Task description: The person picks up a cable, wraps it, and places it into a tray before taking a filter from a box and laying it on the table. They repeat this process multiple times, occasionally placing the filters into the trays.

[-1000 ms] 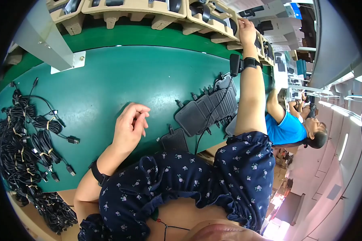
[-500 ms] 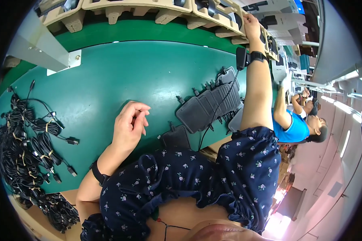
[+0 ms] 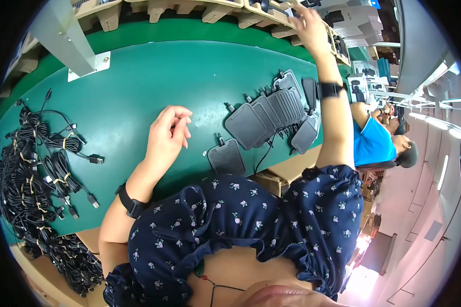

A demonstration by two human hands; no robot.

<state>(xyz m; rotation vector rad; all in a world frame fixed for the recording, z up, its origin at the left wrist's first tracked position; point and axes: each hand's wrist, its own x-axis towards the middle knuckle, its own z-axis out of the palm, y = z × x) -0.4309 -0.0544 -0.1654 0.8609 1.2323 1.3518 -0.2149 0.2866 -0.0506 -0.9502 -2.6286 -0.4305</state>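
Observation:
My right hand [image 3: 311, 31] is stretched out to the far side, over the edge of a tan moulded-pulp tray [image 3: 271, 16] that holds black parts. Its fingers are spread, slightly blurred, and nothing shows in them. My left hand [image 3: 166, 134] hovers over the green table [image 3: 133, 102] with its fingers loosely curled, thumb apart, and no object in it. To its right lie several flat black plates with short plugs [image 3: 269, 115], overlapping in a row. One separate black plate [image 3: 227, 157] rests near the table's front edge.
Bundled black cables [image 3: 33, 174] are heaped at the left, some tied with bands. Several pulp trays line a green belt [image 3: 184, 33] along the far side. A grey metal post [image 3: 69, 43] stands at the far left. A co-worker in blue [image 3: 376, 146] is at the right.
My right hand's fingers have come off the tray edge and spread apart, and the hand has moved slightly left. My left hand has stayed about where it was. The view has shifted a little.

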